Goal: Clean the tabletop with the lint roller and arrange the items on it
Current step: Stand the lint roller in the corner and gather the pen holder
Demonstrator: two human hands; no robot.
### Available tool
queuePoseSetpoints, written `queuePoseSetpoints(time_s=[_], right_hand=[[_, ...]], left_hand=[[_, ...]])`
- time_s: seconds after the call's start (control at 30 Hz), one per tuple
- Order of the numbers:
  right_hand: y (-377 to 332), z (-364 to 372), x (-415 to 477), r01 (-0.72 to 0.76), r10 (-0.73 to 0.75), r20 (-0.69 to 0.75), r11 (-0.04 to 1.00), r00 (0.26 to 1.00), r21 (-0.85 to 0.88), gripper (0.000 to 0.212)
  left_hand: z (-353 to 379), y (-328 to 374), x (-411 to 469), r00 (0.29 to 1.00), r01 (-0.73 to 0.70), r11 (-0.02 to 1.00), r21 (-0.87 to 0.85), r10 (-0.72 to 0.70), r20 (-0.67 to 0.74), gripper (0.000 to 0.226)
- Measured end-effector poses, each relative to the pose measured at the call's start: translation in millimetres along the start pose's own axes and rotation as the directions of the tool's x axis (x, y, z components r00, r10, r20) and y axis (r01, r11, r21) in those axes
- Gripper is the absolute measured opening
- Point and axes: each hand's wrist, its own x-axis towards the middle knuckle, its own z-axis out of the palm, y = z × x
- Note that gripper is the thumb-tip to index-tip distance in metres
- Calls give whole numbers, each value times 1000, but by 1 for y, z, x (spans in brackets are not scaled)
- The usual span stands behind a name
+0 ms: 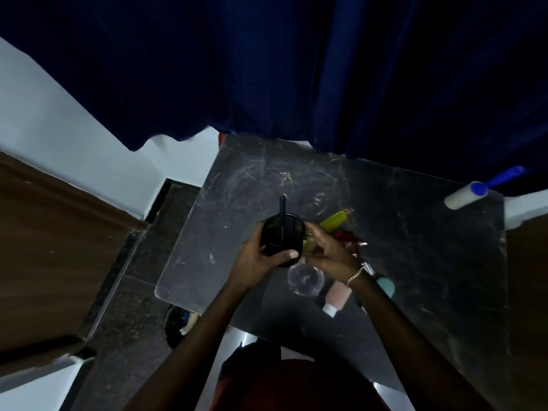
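Dark blue curtain (296, 69) across top; brown wooden panel (53, 247) left; speckled floor (124, 321) beside.

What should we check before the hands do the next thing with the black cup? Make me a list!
1. Left hand grips the black cup: ok.
2. Right hand holds the yellow-green stick beside the cup: ok.
3. Room in the cup beside the blue pen: cannot tell, the inside is dark.
4. Clear glass out of the way: not ok, it stands right under the hands.
5. Lint roller ready: ok, at the table's far right corner.
6. Tabletop clean: not ok, scraps lie on it.
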Motion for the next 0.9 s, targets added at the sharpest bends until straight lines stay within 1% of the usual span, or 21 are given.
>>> queuePoseSetpoints(time_s=[0.1, 0.23, 0.33, 0.43, 0.53, 0.6, 0.63, 0.7, 0.8, 0.9], right_hand=[[-8, 29, 33, -13, 12, -27, 999, 1000, -47, 84], [-18, 49, 83, 30, -31, -72, 999, 997, -16, 90], [-24, 54, 121, 14, -16, -72, 999, 997, -29, 90], [-32, 55, 159, -18, 13, -79, 998, 997, -55, 89], [-42, 53, 199, -10, 4, -83, 997, 997, -75, 88], [-49, 49, 225, 0, -14, -109, 991, 994, -131, 91], [-52, 47, 237, 2, -23, -123, 986, 992, -168, 92], [-55, 43, 262, -23, -13, -160, 974, 987, -226, 89], [-59, 39, 290, -70, 14, -202, 960, 979, -273, 83], [-63, 39, 310, -101, 19, -252, 943, 968, -317, 85]], left_hand=[[-30, -9, 21, 999, 17, 1000, -20, -16, 42, 78], [-68, -24, 53, 997, 18, 999, -40, -15, 75, 87], [-92, -37, 82, 991, 1, 1000, 8, -2, 131, 86], [-112, -49, 117, 988, 2, 998, 70, -12, 154, 87], [-126, -50, 151, 990, -27, 991, 135, 7, 143, 87], [-133, -48, 173, 993, -52, 986, 161, 33, 117, 84], [-135, -46, 182, 995, -37, 987, 154, 22, 97, 84], [-138, -41, 201, 997, -8, 992, 123, -2, 80, 83], [-142, -40, 230, 998, -32, 980, 198, 20, 61, 84], [-146, -41, 255, 999, -16, 971, 237, 4, 54, 77]])
